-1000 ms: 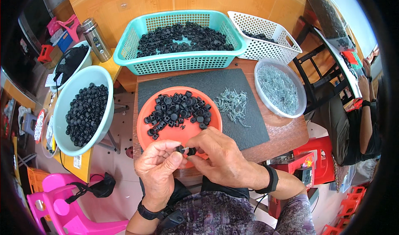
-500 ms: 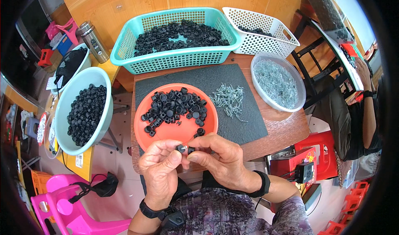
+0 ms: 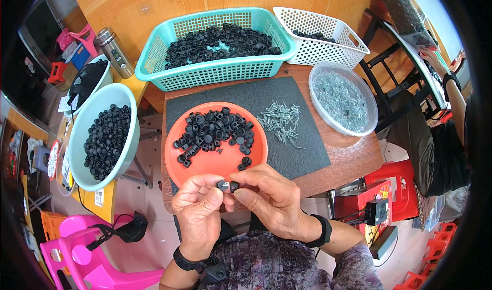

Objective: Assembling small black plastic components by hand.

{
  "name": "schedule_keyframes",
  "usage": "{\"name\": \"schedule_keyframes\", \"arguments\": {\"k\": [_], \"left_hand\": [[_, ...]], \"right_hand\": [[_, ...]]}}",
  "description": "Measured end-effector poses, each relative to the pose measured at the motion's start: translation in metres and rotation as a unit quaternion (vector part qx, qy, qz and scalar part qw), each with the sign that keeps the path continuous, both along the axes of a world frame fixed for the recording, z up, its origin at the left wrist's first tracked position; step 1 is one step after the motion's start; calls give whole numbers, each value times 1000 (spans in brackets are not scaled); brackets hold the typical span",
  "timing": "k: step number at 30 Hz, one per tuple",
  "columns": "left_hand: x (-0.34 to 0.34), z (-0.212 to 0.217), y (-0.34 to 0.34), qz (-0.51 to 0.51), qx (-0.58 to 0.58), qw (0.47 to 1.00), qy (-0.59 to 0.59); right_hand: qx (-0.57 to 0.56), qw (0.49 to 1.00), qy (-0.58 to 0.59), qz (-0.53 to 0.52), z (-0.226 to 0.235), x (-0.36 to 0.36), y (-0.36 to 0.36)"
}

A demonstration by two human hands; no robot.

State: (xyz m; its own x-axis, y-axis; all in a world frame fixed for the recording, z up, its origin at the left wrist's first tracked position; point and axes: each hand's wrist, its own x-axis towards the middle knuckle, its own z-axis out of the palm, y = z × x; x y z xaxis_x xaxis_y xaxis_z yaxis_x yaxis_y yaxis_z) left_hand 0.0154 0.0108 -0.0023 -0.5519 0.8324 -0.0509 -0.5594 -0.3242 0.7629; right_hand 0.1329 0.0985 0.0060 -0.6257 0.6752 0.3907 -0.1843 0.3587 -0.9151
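My left hand [image 3: 197, 205] pinches a small black plastic fitting [image 3: 222, 185] between thumb and fingertips, and a pale, shiny bit shows on its side. Close beside it, a second dark part, a round black cap [image 3: 234, 186], sits between the thumb and index finger of my right hand [image 3: 277, 203]. Whether the two parts touch is hard to make out. Both hands hover over the near rim of an orange-red bowl [image 3: 200, 168] holding loose black plastic parts [image 3: 215, 131]. Right of that bowl, a pile of silver screws [image 3: 281, 122] lies on a dark mat [image 3: 302, 156].
A turquoise basket [image 3: 215, 74] and a white basket [image 3: 320, 58] of black parts stand at the back. A clear tub [image 3: 342, 131] of screws is at right. Left is a pale green basin [image 3: 134, 136] of black caps. A co-worker's arm [image 3: 456, 92] reaches in at far right.
My hands stay almost in place, with the two small parts shifted slightly between my fingertips. At far right, the co-worker's hand has moved up and away across the white table.
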Motion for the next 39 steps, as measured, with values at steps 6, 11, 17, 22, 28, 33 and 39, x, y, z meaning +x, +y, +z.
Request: {"name": "schedule_keyframes", "arguments": {"k": [6,11,17,22,28,33,39], "left_hand": [[1,2,-1,2,12,1000,-6],[-1,0,-2,2,20,1000,6],[3,11,-4,43,-63,993,91],[7,18,-3,61,-80,981,166],[8,20,-1,64,-68,973,210],[4,18,-4,28,-44,959,277],[4,17,-5,36,-67,953,292]], "right_hand": [[118,993,-9,-19,9,-1,-1],[11,1000,-12,15,6,5,0],[-281,956,10,79,7,8,9],[-429,892,20,143,1,9,15],[-516,841,36,160,2,10,17],[-518,838,40,164,1,9,18],[-488,856,39,166,-1,8,18]]}}
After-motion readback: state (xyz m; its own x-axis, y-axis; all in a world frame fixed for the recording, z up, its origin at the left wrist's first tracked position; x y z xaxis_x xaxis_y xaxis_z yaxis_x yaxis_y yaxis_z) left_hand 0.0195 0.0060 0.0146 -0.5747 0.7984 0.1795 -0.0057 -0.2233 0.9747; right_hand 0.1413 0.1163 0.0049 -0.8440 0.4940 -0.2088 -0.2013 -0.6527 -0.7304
